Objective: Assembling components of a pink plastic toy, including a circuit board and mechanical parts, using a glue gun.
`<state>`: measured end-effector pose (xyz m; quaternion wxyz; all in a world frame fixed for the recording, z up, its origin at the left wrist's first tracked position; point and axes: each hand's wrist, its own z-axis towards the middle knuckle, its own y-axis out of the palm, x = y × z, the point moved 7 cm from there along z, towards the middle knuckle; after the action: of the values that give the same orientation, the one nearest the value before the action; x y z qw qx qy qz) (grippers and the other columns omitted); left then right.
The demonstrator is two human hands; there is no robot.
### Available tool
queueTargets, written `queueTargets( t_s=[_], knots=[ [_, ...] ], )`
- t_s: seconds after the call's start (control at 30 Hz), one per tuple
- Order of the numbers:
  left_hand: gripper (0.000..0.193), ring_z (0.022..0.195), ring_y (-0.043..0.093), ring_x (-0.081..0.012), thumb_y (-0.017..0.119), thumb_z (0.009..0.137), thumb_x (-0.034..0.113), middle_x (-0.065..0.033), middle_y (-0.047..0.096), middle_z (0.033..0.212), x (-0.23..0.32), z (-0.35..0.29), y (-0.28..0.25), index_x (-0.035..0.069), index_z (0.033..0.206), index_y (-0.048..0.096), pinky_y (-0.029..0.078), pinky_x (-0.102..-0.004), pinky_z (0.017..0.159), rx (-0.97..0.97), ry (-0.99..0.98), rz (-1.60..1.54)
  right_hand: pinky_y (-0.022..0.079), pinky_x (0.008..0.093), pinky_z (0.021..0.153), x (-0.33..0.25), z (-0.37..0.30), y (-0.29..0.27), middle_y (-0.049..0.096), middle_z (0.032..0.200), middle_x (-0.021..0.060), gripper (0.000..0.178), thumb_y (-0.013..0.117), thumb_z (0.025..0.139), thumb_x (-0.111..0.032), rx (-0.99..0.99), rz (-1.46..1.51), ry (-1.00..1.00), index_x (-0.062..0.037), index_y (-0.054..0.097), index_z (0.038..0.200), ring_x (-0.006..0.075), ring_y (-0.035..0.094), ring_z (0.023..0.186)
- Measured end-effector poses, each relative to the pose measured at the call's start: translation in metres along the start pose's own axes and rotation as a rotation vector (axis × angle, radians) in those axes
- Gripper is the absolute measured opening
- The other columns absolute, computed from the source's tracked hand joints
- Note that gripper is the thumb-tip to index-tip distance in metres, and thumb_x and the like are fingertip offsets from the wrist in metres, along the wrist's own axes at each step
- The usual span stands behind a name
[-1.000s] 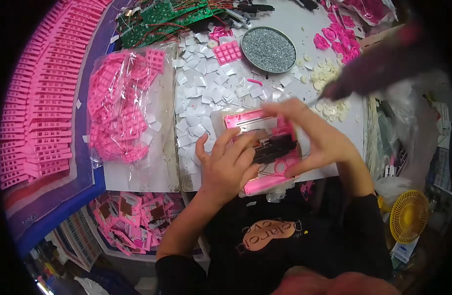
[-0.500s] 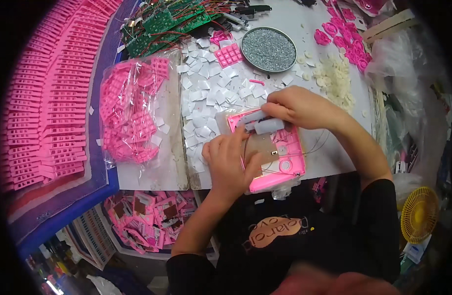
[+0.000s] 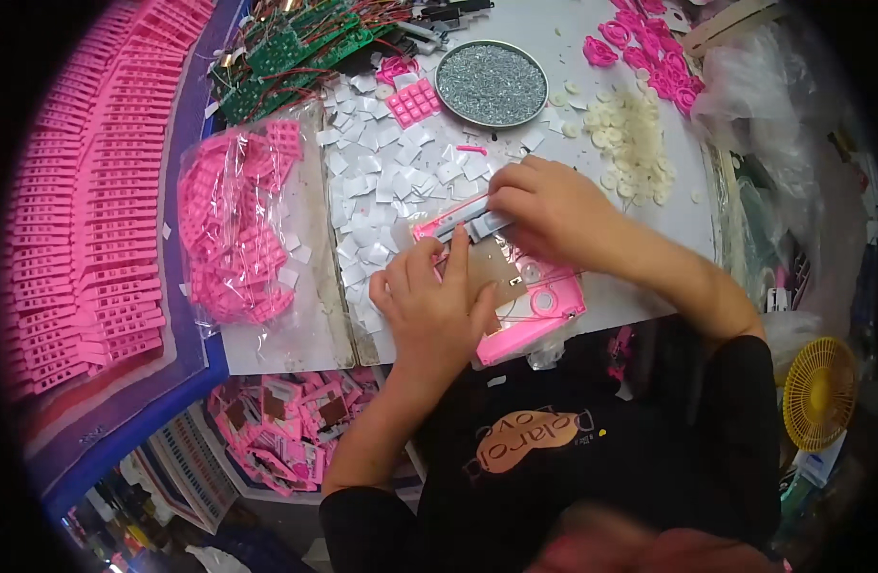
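Observation:
A pink plastic casing (image 3: 520,336) lies at a slant near the table's front edge, its inside facing up. In it are a brown board (image 3: 492,275), a white ring-shaped part and thin wires. Along its far side sits a grey plastic part (image 3: 477,224), with the fingers of my right hand (image 3: 554,212) closed on its right end. My left hand (image 3: 429,301) rests over the casing's left side, fingers apart. Its index fingertip touches the grey part, and the thumb points over the brown board. My right fingertips are partly hidden.
Small white squares (image 3: 377,191) cover the table beside a round tin of screws (image 3: 492,84). Green circuit boards (image 3: 296,57) lie at the back left, near bagged pink parts (image 3: 234,229). Cream discs (image 3: 635,143) and pink pieces (image 3: 649,48) lie right. Below is a bin of casings (image 3: 286,420).
The grey part has tipped from raised over the casing to lying along its far side. My right hand has moved left and turned over it. The whole view has shifted slightly.

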<state>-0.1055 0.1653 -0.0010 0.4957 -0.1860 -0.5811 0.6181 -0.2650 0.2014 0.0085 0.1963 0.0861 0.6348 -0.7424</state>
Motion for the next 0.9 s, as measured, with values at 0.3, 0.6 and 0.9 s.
queueTargets(
  t_s=[0.3,0.6,0.9],
  knots=[
    [0.022,0.091,0.066,-0.0280,0.073,0.083,0.029,-0.0106,0.071,0.087,-0.028,0.176,0.011,0.009,0.093,0.075,0.043,-0.0498,0.085,0.115,-0.021,-0.101,0.048,0.0334,0.074,0.033,-0.008,-0.155,0.065,0.092,0.0076,0.047,0.070,0.082,-0.010,0.745,0.490,0.270,0.0012,0.053,0.124,0.0193,0.060,0.080],
    [0.019,0.100,0.066,-0.0266,0.060,0.088,0.018,-0.0069,0.073,0.093,-0.013,0.216,0.087,0.014,0.097,0.076,0.037,-0.0508,0.093,-0.228,0.107,0.227,0.048,0.0263,0.059,0.036,0.025,-0.116,0.063,0.074,0.0060,0.060,0.066,0.090,-0.012,0.716,0.931,0.244,0.0114,0.038,0.138,0.0124,0.061,0.062],
    [0.026,0.092,0.070,-0.0253,0.058,0.094,0.032,-0.0070,0.074,0.087,-0.022,0.227,0.094,0.015,0.085,0.077,0.037,-0.0494,0.092,-0.201,0.116,0.303,0.048,0.0246,0.063,0.040,0.031,-0.113,0.069,0.086,0.0073,0.051,0.068,0.090,-0.012,0.538,0.843,0.282,0.0056,0.049,0.134,0.0113,0.063,0.071]
  ],
)
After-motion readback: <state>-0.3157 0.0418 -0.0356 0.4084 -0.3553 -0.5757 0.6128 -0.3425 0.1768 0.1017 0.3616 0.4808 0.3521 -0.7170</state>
